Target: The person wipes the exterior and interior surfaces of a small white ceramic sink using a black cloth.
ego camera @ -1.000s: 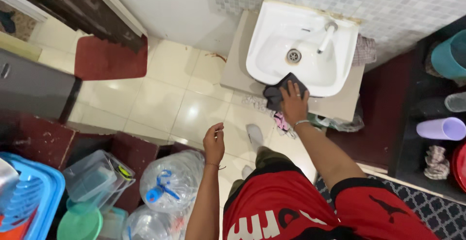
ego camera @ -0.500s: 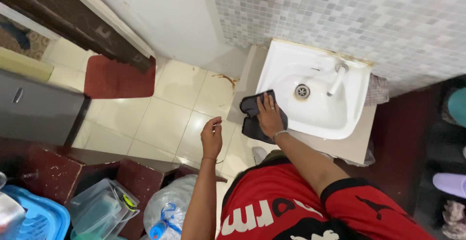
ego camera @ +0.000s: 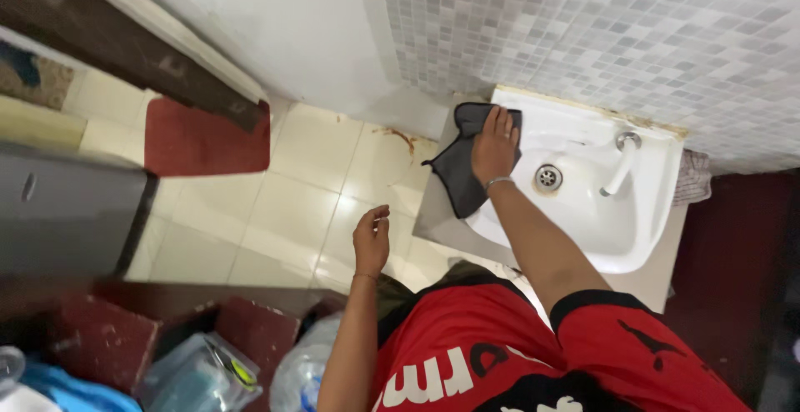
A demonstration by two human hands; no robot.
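One head-worn view only, looking steeply down from standing height; it faces the mosaic-tiled wall (ego camera: 583,29) at top, the white sink (ego camera: 642,212) right of centre, cream floor tiles (ego camera: 267,204) left; the wearer's red shirt (ego camera: 500,354) fills the bottom edge.
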